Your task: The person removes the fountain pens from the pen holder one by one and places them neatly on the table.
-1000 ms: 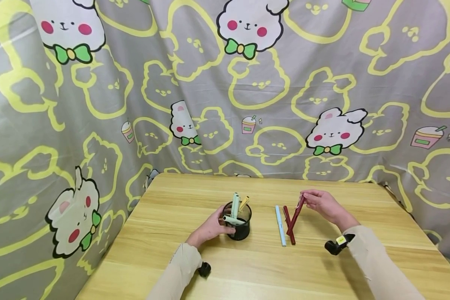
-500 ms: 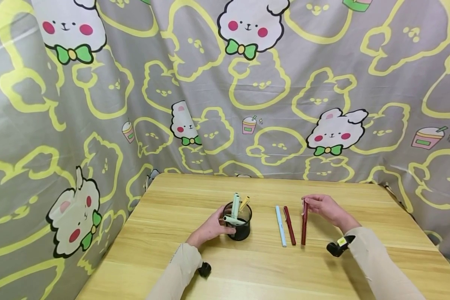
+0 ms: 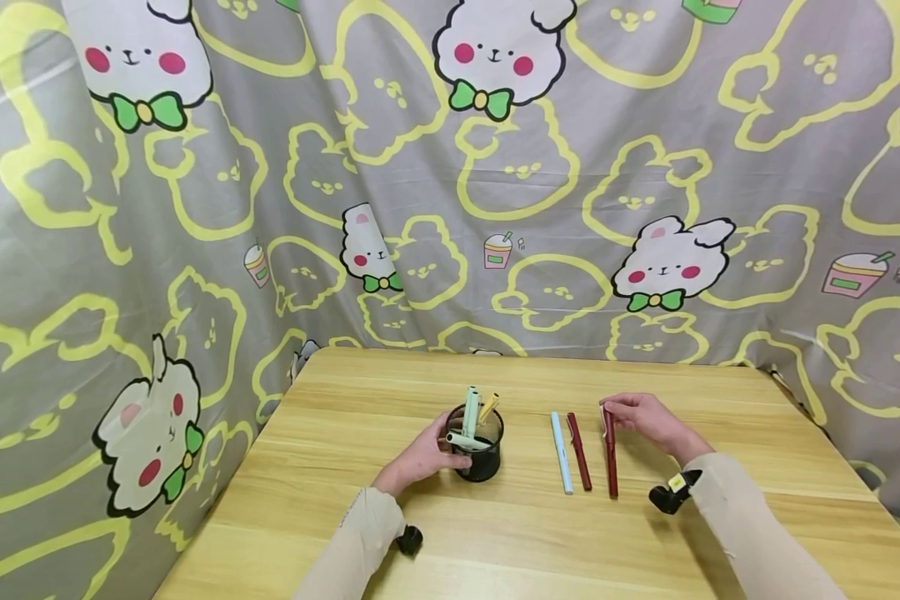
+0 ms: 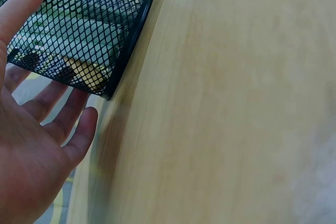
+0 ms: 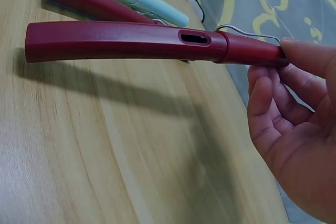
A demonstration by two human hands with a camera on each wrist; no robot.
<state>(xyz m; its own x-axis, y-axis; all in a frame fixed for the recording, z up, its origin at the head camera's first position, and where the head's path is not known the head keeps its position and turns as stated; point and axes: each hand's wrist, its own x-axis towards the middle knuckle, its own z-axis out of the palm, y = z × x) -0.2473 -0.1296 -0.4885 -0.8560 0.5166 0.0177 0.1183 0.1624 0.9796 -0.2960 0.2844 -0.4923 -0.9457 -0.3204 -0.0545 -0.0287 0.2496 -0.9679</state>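
Note:
My left hand (image 3: 422, 454) holds a black mesh pen holder (image 3: 480, 467) on the wooden table, thumb on one side and fingers around the other. Several pale green pens (image 3: 471, 412) and a yellow pen (image 3: 489, 406) stand in it. With thumb and fingertips, my right hand (image 3: 651, 421) pinches the clip end of a dark red pen (image 5: 126, 41). In the right wrist view the pen's far end is above the tabletop, casting a shadow. To its left lie a second dark red pen (image 3: 579, 452) and a light blue pen (image 3: 561, 452), roughly side by side.
The wooden table (image 3: 390, 375) reaches back to a grey curtain (image 3: 540, 200) printed with cartoon bears. A black wrist camera (image 3: 671, 498) hangs at the right sleeve, another black camera (image 3: 409, 540) at the left.
My right hand has swung the red pen off the other red pen, rightward, so it now points toward me, apart from it. The left hand and pen holder have stayed put.

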